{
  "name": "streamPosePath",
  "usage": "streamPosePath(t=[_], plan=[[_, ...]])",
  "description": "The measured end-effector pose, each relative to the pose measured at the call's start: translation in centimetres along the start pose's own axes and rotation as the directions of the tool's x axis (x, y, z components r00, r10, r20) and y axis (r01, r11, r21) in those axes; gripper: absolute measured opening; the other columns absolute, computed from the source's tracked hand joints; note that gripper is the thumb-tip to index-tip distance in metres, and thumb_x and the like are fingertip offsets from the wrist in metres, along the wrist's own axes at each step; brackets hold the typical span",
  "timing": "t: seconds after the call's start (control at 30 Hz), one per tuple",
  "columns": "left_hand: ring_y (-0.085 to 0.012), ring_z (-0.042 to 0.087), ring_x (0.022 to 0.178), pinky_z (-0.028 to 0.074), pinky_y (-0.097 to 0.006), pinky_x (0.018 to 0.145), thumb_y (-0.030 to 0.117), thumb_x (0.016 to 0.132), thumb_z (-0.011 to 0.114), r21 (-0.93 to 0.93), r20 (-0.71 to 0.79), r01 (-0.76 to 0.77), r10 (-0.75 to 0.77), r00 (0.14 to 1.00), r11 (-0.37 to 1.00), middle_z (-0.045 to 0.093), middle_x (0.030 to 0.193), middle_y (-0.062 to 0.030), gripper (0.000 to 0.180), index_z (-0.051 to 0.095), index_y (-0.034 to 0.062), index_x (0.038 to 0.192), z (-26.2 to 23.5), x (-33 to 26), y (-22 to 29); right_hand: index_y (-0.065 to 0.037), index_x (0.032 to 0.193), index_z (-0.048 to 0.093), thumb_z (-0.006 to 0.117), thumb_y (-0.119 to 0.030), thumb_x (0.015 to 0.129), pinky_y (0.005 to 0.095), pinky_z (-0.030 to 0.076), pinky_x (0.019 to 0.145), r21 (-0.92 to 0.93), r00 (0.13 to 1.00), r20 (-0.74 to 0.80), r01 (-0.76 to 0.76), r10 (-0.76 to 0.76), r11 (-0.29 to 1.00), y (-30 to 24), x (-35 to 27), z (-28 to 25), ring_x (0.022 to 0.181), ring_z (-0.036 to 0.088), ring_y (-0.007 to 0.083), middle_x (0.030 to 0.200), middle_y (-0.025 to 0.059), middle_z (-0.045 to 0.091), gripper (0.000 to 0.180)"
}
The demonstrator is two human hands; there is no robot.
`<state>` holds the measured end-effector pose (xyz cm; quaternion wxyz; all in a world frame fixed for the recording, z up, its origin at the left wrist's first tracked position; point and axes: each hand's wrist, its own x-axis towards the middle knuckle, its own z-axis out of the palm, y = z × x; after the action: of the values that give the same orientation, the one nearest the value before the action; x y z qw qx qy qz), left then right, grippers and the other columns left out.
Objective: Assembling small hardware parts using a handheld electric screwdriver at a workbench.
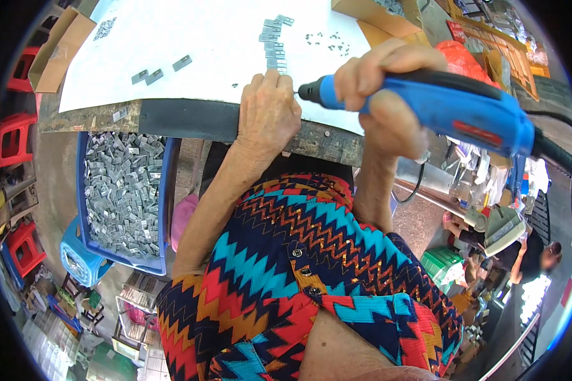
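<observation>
- Cluttered workshop floor lay all around the desk (190, 120), a dark, worn bench edge under a big white sheet (190, 38) that covered most of its top.
- One blue electric screwdriver (451, 105) with a black tip and a red label lay across the near edge of the desk at its right end, its bit pointing left toward the other hand.
- The right hand (388, 95) was wrapped round the tool's body, fingers curled tight over the top.
- The left hand (268, 111) rested at the near edge of the desk, fingers pressed together and bent down onto the sheet; whether it pinched a small part under the fingertips could not be told.
- A column of small grey metal clips (274, 41) ran up the sheet from the left hand toward the far edge, some six or seven in a line; the exact count was unclear.
- Three more loose clips (156, 73) sat toward the left side of the sheet.
- A scatter of tiny dark screws (327, 43) lay near the far right part of the sheet, too small to count.
- One blue crate (124, 190) full of grey clips stood below the desk's left end.
- Two cardboard boxes (57, 47) showed, one at each far corner.
- Red stools (16, 136) stood off the left edge.
</observation>
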<state>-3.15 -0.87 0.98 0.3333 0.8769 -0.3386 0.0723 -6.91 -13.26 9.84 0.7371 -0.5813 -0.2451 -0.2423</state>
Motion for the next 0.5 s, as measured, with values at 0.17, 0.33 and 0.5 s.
streamPosePath(t=[0.17, 0.33, 0.5], plan=[[-0.0279, 0.053, 0.069, 0.045, -0.038, 0.062, 0.003, 0.064, 0.058, -0.06, 0.029, 0.002, 0.0, 1.0, 0.998, 0.051, 0.072, -0.0169, 0.011, 0.053, -0.0043, 0.07, 0.1, 0.1, -0.4, -0.001, 0.103, 0.045, 0.051, -0.002, 0.075, 0.0372, 0.04, 0.061, -0.049, 0.981, -0.194, -0.022, 0.012, 0.999, -1.3, -1.3, -2.5, 0.06, 0.049, 0.0193, 0.08, 0.0128, 0.048, 0.029], [-0.0288, 0.054, 0.071, 0.045, -0.039, 0.063, 0.005, 0.065, 0.06, -0.12, 0.069, -0.029, 0.038, 0.997, 0.992, 0.051, 0.072, -0.0156, 0.014, 0.052, -0.0033, 0.073, -0.6, 0.1, -0.7, 0.003, 0.091, 0.049, 0.058, 0.009, 0.068, 0.0323, 0.046, 0.049, -0.075, 0.815, -0.577, 0.008, -0.05, 0.997, -0.9, -2.0, -3.9, 0.05, 0.053, 0.0207, 0.068, 0.0117, 0.053, 0.024], [-0.0281, 0.053, 0.069, 0.044, -0.038, 0.061, 0.003, 0.067, 0.06, -0.206, -0.001, -0.029, 0.03, 1.0, 0.978, 0.052, 0.072, -0.0138, 0.011, 0.052, -0.001, 0.073, -2.4, 0.0, -1.6, 0.003, 0.085, 0.052, 0.06, 0.008, 0.067, 0.031, 0.046, 0.048, -0.099, 0.706, -0.7, 0.055, -0.109, 0.994, 0.2, -2.2, -6.0, 0.05, 0.054, 0.0209, 0.068, 0.0111, 0.053, 0.021]])
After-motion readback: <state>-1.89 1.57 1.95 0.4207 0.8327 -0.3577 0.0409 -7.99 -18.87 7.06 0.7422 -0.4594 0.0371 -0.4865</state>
